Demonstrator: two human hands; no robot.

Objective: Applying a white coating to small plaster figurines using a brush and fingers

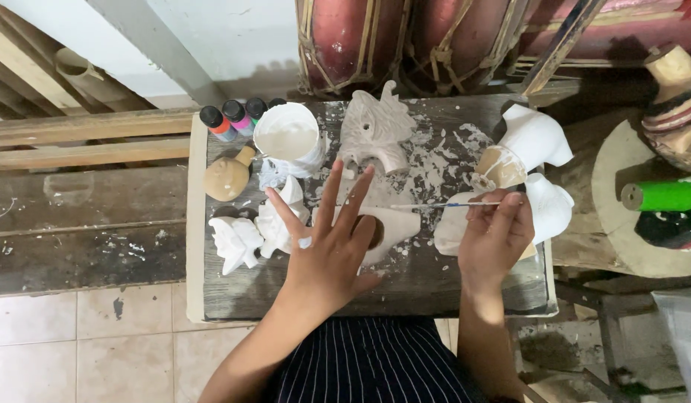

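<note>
My left hand is spread flat with fingers apart over a white-painted carved piece lying on the paint-stained board. My right hand pinches a thin paintbrush that points left, its tip near my left fingertips. A white tub of white paint stands at the back left of the board. An unpainted grey carved mask stands behind my left hand.
Three small paint bottles stand left of the tub, beside a tan wooden figure. White carved figures lie at the left, white masks at the right. Red drums stand behind. A green cylinder lies far right.
</note>
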